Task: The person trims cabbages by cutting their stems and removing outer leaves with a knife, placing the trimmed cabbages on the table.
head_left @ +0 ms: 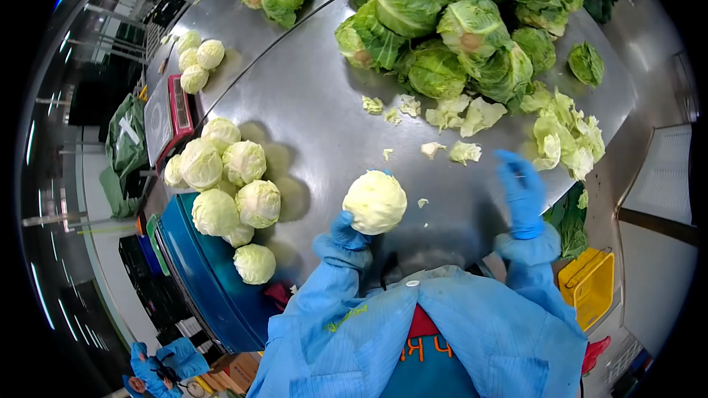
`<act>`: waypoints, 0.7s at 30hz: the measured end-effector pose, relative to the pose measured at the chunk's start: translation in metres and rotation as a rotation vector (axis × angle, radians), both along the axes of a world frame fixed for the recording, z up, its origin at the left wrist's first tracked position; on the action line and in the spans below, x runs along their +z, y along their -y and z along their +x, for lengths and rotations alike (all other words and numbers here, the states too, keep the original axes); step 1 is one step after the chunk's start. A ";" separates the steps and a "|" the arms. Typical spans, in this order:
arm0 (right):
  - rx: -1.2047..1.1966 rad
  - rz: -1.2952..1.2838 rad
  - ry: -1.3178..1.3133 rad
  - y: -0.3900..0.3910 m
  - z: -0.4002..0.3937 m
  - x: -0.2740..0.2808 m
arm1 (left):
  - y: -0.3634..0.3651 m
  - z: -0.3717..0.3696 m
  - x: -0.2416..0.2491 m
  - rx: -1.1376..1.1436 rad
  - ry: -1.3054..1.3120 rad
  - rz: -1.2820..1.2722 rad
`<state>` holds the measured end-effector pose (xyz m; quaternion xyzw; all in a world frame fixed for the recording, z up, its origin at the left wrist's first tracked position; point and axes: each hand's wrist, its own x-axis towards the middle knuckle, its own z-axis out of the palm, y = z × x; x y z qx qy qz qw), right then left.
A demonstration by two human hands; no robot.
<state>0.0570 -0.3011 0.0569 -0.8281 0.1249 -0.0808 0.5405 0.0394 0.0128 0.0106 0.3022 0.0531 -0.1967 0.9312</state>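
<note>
My left hand (349,231), in a blue glove, is closed around the lower left of a pale trimmed cabbage (375,203) just above the steel table. A bit of blue glove also shows behind the top of that cabbage. To the right, my right hand (521,193), gloved in blue too, is raised with its fingers stretched out and nothing visible in it. Small leaf scraps (464,152) lie on the table between the hands and beyond them. Nearest my right hand is a heap of torn cabbage leaves (568,136).
Untrimmed green cabbages (442,37) are piled at the back of the steel table (317,103). Several trimmed cabbages (221,169) sit at the left, near a red-edged scale (179,110). A blue bin (214,273) and a yellow crate (588,287) stand below. Another person (173,361) is at lower left.
</note>
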 end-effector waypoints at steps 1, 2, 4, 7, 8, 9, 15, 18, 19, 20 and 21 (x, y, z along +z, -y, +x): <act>0.072 0.321 -0.071 -0.023 -0.003 -0.014 | 0.001 0.002 -0.002 -0.002 0.043 0.094; 0.163 0.152 -0.181 -0.048 -0.003 0.016 | 0.002 0.004 -0.005 -0.002 0.089 0.187; 0.398 0.425 -0.302 -0.075 -0.008 0.000 | 0.004 0.006 0.004 -0.001 0.098 0.267; 0.492 0.139 -0.306 -0.099 -0.006 0.017 | 0.007 0.005 0.012 0.007 0.261 0.374; 0.450 0.242 -0.338 -0.102 -0.006 0.014 | 0.006 0.005 0.015 -0.007 0.254 0.352; 0.442 0.303 -0.349 -0.102 -0.005 0.010 | 0.006 0.005 0.017 0.000 0.239 0.341; 0.338 0.523 -0.281 -0.098 -0.010 0.004 | 0.004 0.003 0.008 -0.025 0.194 0.284; 0.238 0.470 -0.250 -0.098 -0.010 0.008 | 0.003 0.004 0.005 -0.049 0.196 0.250; 0.208 0.430 -0.254 -0.097 -0.007 0.017 | 0.003 0.004 0.004 -0.054 0.200 0.237; 0.179 0.389 -0.259 -0.096 -0.004 0.023 | 0.004 0.004 0.003 -0.059 0.205 0.222; 0.193 0.363 -0.243 -0.093 -0.001 0.024 | 0.005 0.003 0.004 -0.059 0.181 0.216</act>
